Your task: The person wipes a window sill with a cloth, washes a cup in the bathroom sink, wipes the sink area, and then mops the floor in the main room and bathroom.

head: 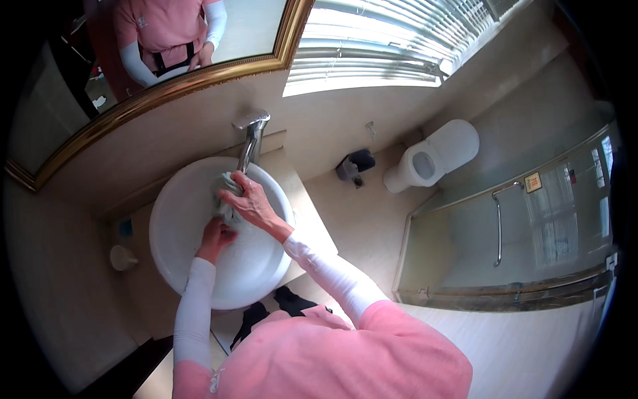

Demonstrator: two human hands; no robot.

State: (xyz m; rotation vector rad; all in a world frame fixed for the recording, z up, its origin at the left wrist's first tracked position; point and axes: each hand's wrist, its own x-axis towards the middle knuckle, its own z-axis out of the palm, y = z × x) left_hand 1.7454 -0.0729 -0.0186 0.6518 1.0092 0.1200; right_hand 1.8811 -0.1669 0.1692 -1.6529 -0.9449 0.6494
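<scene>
Under the spout of a chrome faucet [251, 142], my right hand [253, 202] grips a pale, wet-looking cloth [229, 212]. The cloth hangs bunched over a round white washbasin [172, 224]. At its lower end is my left hand [215, 238], with fingers curled against the fabric; part of that grip is blurred and hidden. Both hands are inside the basin's rim, the right one nearer the faucet. Water around the fingers is hard to make out.
A gold-framed mirror [219, 77] hangs above the basin. On the counter's left stand a cream-coloured cup [122, 258] and a small blue item [125, 227]. To the right are a dark waste bin [346, 167], a white toilet [398, 178] and a glass shower door [468, 249].
</scene>
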